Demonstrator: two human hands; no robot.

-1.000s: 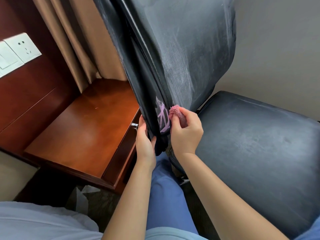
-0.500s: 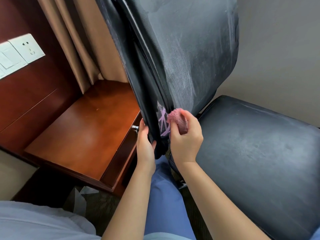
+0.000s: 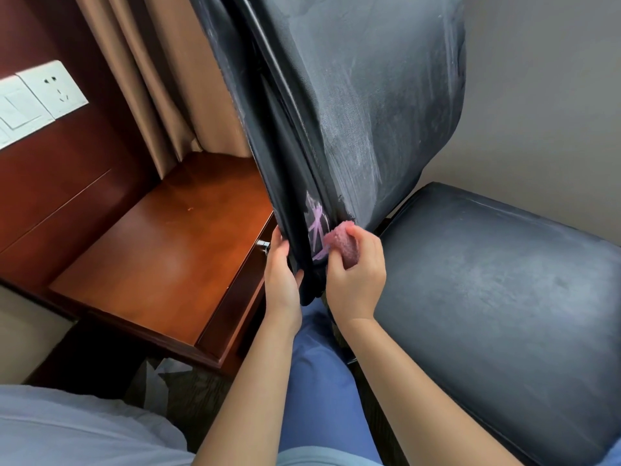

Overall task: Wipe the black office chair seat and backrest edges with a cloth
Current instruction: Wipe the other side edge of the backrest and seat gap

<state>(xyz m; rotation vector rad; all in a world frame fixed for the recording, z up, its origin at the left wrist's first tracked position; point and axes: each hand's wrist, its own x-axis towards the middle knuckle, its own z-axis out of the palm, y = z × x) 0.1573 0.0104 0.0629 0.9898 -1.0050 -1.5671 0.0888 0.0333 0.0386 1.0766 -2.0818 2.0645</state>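
Wooden nightstand [image 3: 161, 264] beside dusty seat [image 3: 497, 297], curtain [image 3: 161, 79] behind.

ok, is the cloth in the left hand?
No. The pink cloth is bunched in the right hand, pressed to the backrest edge; the left hand steadies that edge.

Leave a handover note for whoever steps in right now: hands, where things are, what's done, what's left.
Left hand: steadying the black backrest's lower side edge.
Right hand: grip closed on the bunched pink cloth, pressed beside the purple marks on that edge.
Done: backrest face shows wipe streaks.
Left: purple marks remain; the black padded seat looks dusty.
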